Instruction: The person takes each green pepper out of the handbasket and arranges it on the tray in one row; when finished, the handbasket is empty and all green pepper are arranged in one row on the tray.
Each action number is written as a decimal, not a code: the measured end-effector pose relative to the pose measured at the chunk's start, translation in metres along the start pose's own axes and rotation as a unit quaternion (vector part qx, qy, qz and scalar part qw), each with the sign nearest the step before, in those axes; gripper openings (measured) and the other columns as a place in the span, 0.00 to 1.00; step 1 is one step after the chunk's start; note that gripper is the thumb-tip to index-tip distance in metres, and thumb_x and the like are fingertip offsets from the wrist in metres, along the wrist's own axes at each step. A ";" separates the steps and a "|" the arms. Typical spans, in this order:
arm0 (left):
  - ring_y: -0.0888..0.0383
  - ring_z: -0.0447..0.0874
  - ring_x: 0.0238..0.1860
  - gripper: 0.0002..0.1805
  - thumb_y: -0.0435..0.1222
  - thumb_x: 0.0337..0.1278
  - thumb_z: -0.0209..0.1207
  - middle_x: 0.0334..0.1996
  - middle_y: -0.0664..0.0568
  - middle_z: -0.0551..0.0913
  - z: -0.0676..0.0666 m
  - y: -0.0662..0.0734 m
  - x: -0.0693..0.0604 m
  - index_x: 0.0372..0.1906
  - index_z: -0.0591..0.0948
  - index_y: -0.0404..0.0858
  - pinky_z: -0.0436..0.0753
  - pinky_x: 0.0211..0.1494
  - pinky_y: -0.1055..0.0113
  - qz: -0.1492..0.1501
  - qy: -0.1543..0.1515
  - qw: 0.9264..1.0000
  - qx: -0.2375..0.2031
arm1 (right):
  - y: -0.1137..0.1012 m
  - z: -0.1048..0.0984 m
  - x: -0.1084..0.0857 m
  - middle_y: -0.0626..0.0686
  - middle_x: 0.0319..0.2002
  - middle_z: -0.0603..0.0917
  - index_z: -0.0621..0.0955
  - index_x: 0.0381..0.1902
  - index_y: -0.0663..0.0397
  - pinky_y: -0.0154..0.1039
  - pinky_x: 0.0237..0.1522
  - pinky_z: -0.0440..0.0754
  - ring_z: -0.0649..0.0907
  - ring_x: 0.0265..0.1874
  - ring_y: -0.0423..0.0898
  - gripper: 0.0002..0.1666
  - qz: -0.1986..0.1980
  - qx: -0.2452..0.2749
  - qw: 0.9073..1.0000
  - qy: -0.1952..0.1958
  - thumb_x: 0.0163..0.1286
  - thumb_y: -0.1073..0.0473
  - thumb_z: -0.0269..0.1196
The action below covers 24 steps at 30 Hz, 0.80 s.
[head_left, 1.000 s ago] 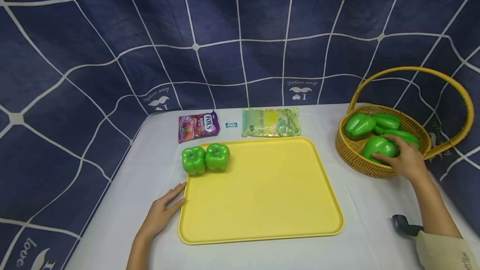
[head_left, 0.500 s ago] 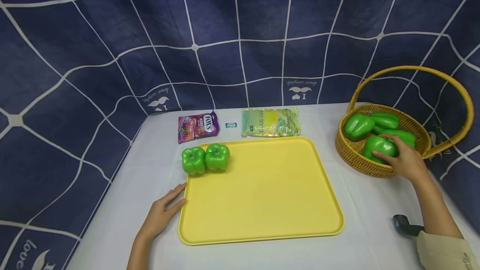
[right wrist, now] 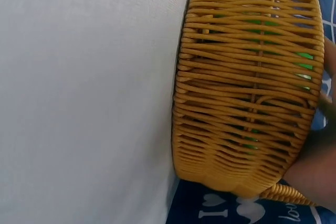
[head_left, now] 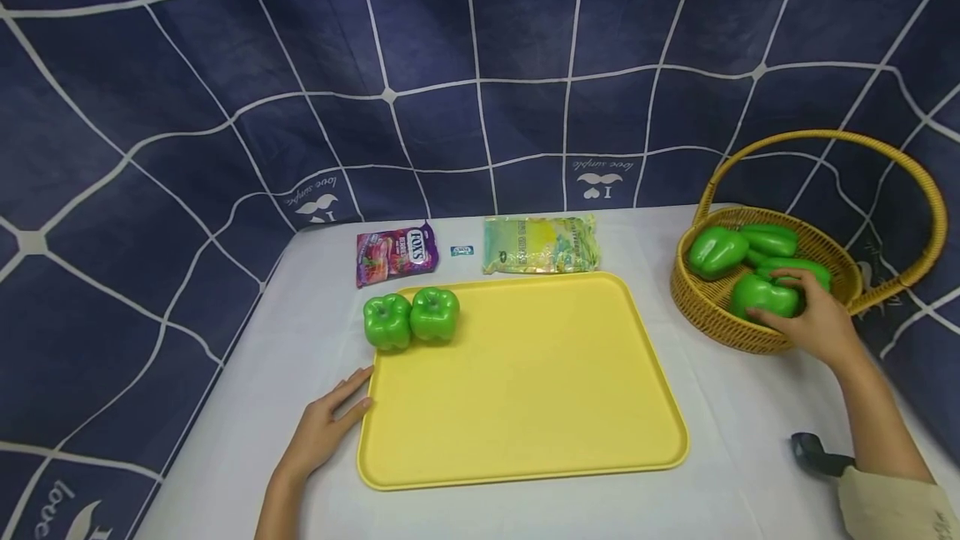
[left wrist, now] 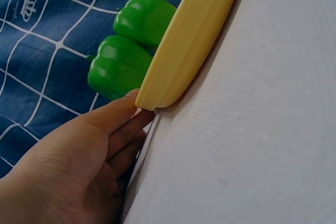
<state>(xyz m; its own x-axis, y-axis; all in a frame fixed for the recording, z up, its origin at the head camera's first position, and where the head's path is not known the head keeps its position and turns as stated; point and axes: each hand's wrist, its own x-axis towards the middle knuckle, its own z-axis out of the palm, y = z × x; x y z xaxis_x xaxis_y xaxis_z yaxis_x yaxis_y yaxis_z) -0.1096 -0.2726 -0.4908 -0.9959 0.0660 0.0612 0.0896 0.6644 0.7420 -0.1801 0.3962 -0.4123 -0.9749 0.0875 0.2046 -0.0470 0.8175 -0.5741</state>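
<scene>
My right hand (head_left: 821, 323) reaches over the near rim of a wicker basket (head_left: 716, 327) and grips a green bell pepper (head_left: 763, 297) between thumb and fingers. Several other green vegetables lie in the basket, among them another bell pepper (head_left: 716, 252). The basket's wall hides most of its contents in the right wrist view. At the left, my left hand (head_left: 318, 432) touches the edge of a yellow tray (head_left: 525, 390) with extended fingers; its thumb lies against the rim in the left wrist view. Two green bell peppers, one (head_left: 387, 322) left of the other (head_left: 435, 313), sit side by side at the tray's back left corner.
Behind the tray lie a purple candy bag (head_left: 397, 254), a small blue packet (head_left: 462, 250) and a green-yellow packet (head_left: 540, 245). A tall handle (head_left: 832, 136) arches over the basket. A blue gridded cloth (head_left: 525, 123) hangs behind the white table.
The gripped pepper has turned and shifted slightly within the basket, with my right hand moving along. My left hand, the tray and the two peppers on it stay where they were.
</scene>
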 end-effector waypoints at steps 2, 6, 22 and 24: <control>0.51 0.61 0.66 0.26 0.52 0.58 0.56 0.64 0.51 0.67 0.000 0.000 0.000 0.62 0.71 0.55 0.56 0.68 0.51 -0.001 -0.001 1.000 0.001 | 0.001 0.000 -0.001 0.78 0.53 0.65 0.55 0.63 0.67 0.68 0.41 0.64 0.65 0.48 0.75 0.47 -0.005 0.008 1.000 0.008 0.56 0.54 0.69; 0.50 0.61 0.66 0.26 0.52 0.58 0.57 0.64 0.52 0.67 0.000 0.000 0.000 0.62 0.72 0.54 0.56 0.68 0.52 -0.002 0.000 1.000 -0.001 | 0.002 0.000 0.000 0.78 0.51 0.62 0.51 0.65 0.71 0.68 0.42 0.63 0.64 0.48 0.74 0.54 -0.015 0.002 1.000 0.017 0.52 0.57 0.71; 0.49 0.60 0.66 0.26 0.51 0.57 0.57 0.64 0.51 0.67 -0.001 0.001 0.000 0.62 0.72 0.54 0.56 0.68 0.50 -0.008 0.000 1.000 -0.007 | -0.005 -0.002 0.002 0.76 0.54 0.57 0.58 0.64 0.73 0.63 0.38 0.58 0.57 0.49 0.69 0.53 -0.013 -0.012 0.997 0.075 0.50 0.51 0.72; 0.49 0.60 0.66 0.26 0.51 0.57 0.57 0.64 0.51 0.67 0.000 0.001 0.001 0.62 0.72 0.54 0.56 0.68 0.50 -0.007 0.000 1.000 -0.007 | -0.009 -0.003 0.004 0.77 0.55 0.60 0.58 0.66 0.70 0.61 0.37 0.58 0.58 0.48 0.68 0.54 -0.019 -0.018 0.996 0.087 0.51 0.50 0.72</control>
<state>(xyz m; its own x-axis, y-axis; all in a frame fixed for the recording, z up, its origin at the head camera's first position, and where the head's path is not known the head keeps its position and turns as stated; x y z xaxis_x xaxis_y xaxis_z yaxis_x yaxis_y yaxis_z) -0.1102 -0.2719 -0.4894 -0.9971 0.0572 0.0509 0.0760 0.6549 0.7519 -0.1831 0.3909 -0.4042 -0.9197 0.1519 0.3621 -0.0716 0.8418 -0.5350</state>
